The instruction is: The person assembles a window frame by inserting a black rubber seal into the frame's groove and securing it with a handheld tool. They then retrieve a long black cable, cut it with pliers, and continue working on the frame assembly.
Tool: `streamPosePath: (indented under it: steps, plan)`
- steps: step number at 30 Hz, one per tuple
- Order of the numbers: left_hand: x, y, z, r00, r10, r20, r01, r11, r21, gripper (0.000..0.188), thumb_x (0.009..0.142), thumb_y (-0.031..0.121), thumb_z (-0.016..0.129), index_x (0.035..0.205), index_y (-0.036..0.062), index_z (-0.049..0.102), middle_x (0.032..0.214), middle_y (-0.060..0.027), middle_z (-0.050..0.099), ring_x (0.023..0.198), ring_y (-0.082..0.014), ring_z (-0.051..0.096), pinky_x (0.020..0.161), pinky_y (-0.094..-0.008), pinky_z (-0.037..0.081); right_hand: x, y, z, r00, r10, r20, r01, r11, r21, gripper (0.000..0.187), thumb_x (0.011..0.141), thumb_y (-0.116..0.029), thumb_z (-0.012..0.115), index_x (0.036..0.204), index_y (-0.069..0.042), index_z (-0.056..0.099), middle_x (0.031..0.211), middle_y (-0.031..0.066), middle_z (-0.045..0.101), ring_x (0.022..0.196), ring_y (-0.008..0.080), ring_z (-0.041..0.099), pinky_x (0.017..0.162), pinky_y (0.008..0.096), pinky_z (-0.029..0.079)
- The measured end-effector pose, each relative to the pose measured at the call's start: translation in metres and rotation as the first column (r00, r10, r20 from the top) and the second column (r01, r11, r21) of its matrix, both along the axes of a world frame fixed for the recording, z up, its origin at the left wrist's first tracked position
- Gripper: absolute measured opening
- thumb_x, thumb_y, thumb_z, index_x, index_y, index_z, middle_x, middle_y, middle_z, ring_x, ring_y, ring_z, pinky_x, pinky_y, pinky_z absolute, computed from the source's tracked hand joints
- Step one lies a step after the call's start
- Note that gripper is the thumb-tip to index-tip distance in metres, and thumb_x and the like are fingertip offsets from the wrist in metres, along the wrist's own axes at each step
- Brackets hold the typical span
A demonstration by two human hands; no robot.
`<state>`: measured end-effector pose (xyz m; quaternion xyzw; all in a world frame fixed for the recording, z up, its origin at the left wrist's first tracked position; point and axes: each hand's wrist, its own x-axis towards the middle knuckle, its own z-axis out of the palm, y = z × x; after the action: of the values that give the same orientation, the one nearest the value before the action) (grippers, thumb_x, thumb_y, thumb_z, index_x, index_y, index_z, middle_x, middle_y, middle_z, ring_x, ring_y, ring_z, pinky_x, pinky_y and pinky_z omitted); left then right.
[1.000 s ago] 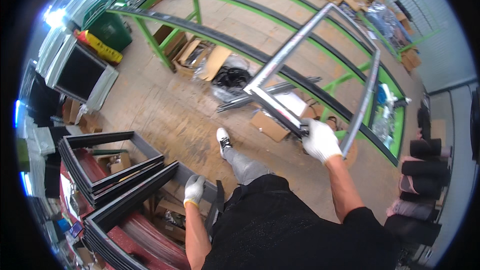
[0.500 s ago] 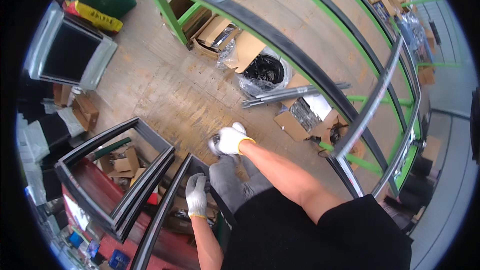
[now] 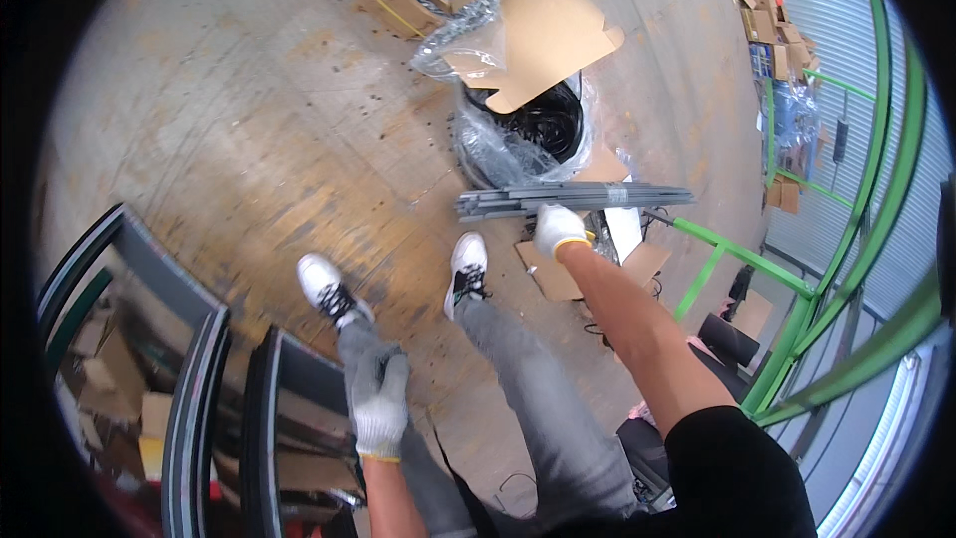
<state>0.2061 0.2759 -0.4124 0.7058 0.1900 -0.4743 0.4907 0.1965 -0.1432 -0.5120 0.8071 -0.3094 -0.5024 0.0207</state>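
Observation:
A bundle of long grey strips (image 3: 498, 201), bound with a clear band, lies crosswise ahead of me over open cardboard. At its near edge is my right hand (image 3: 560, 229) in a white knit glove with a yellow cuff. The fingers look curled onto the strips, though the tips are partly hidden. My left hand (image 3: 381, 403), gloved in white and grey, hangs in front of my left thigh. It holds nothing, and its fingers are loosely apart.
Dark frames (image 3: 189, 408) stand at my left with cardboard among them. Beyond the strips are a plastic-wrapped coil of black material (image 3: 548, 130), a cardboard flap (image 3: 543, 30) and an open carton (image 3: 398, 0). A green metal rack (image 3: 737, 249) rises on the right.
My right hand has reached forward and right to the strips. The view has shifted, with the rack now further right. My left hand stays low and empty.

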Motion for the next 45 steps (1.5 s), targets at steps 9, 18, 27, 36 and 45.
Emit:
streamPosePath:
  steps: [9, 18, 27, 36, 45]
  plan:
    - [-0.014, -0.074, -0.046, 0.993, -0.121, -0.007, 0.117, 0.976, -0.183, 0.023, 0.100, 0.010, 0.067, 0.119, -0.0023, 0.070, 0.105, -0.0103, 0.072, 0.097, -0.0186, 0.067, 0.091, -0.0320, 0.053, -0.035, -0.043, -0.098, 0.972, 0.221, 0.081, -0.224, 0.974, 0.026, 0.067, 0.086, -0.009, 0.072, 0.150, -0.006, 0.051, 0.149, 0.0249, 0.059, 0.122, 0.0400, 0.072, 0.100, 0.0509, 0.057]
    - [-0.004, -0.082, -0.073, 0.985, -0.159, -0.065, 0.162, 0.986, 0.043, 0.024, 0.097, 0.012, 0.071, 0.114, -0.0038, 0.072, 0.103, -0.0161, 0.077, 0.095, -0.0237, 0.074, 0.089, -0.0359, 0.056, -0.073, -0.040, -0.084, 0.992, -0.108, 0.069, 0.084, 0.952, 0.293, 0.050, 0.090, -0.018, 0.069, 0.139, -0.006, 0.063, 0.142, 0.0264, 0.064, 0.124, 0.0431, 0.068, 0.105, 0.0494, 0.055]
    - [-0.002, -0.091, -0.082, 0.981, -0.188, -0.041, 0.189, 0.982, 0.026, 0.025, 0.096, 0.014, 0.071, 0.113, -0.0043, 0.072, 0.101, -0.0174, 0.077, 0.093, -0.0258, 0.074, 0.088, -0.0370, 0.057, 0.033, -0.079, -0.131, 0.836, -0.181, 0.518, 0.126, 0.982, 0.139, 0.040, 0.086, -0.030, 0.077, 0.115, -0.003, 0.077, 0.108, 0.0253, 0.078, 0.107, 0.0423, 0.074, 0.097, 0.0466, 0.059]
    - [0.005, -0.102, -0.085, 0.971, -0.228, -0.071, 0.232, 0.971, 0.056, 0.029, 0.096, 0.017, 0.072, 0.116, -0.0043, 0.071, 0.101, -0.0181, 0.077, 0.091, -0.0262, 0.074, 0.087, -0.0373, 0.057, -0.013, -0.015, -0.089, 0.945, -0.298, 0.137, 0.223, 0.889, 0.399, 0.045, 0.086, -0.019, 0.070, 0.129, -0.007, 0.073, 0.114, 0.0270, 0.076, 0.112, 0.0442, 0.072, 0.097, 0.0474, 0.058]
    - [0.014, -0.116, -0.083, 0.978, -0.191, -0.082, 0.196, 0.979, 0.055, 0.026, 0.095, 0.017, 0.072, 0.113, -0.0026, 0.072, 0.100, -0.0178, 0.076, 0.090, -0.0262, 0.073, 0.085, -0.0375, 0.057, 0.074, -0.133, -0.147, 0.610, -0.346, 0.713, 0.419, 0.904, 0.080, 0.068, 0.082, -0.021, 0.082, 0.146, -0.005, 0.062, 0.127, 0.0231, 0.076, 0.117, 0.0376, 0.075, 0.103, 0.0411, 0.059]
